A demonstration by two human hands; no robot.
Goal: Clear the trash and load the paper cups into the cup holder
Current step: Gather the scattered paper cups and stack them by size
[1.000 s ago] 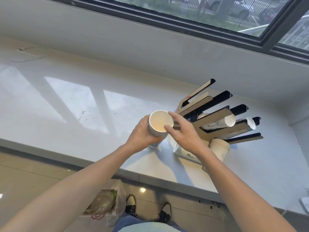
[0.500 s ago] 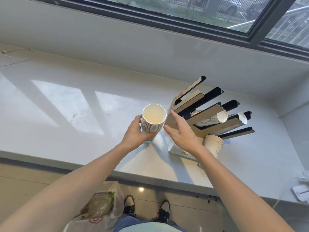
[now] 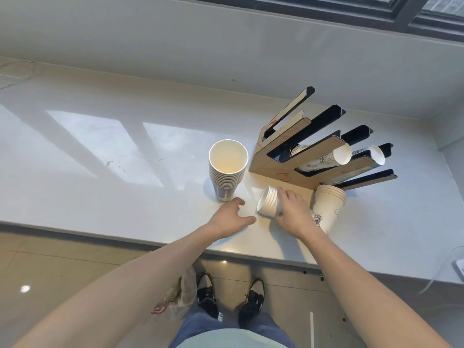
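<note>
A tall stack of white paper cups (image 3: 227,169) stands upright on the white counter (image 3: 100,159), just left of the cardboard cup holder (image 3: 301,146). The holder's slanted slots hold cups (image 3: 324,156) lying on their sides. A short stack of cups (image 3: 268,202) lies on its side in front of the holder, and my right hand (image 3: 292,212) grips it from above. My left hand (image 3: 229,217) hovers open just below the tall stack, touching nothing. Another stack of printed cups (image 3: 327,207) stands to the right of my right hand.
A plastic bag of trash (image 3: 179,296) hangs by my legs below the counter edge. A wall and window frame (image 3: 351,18) run behind the counter. A white object with a cable (image 3: 458,266) lies at the far right edge.
My left hand set the tall stack down on the counter and let go. My right hand dropped from beside that stack onto the short stack lying on its side.
</note>
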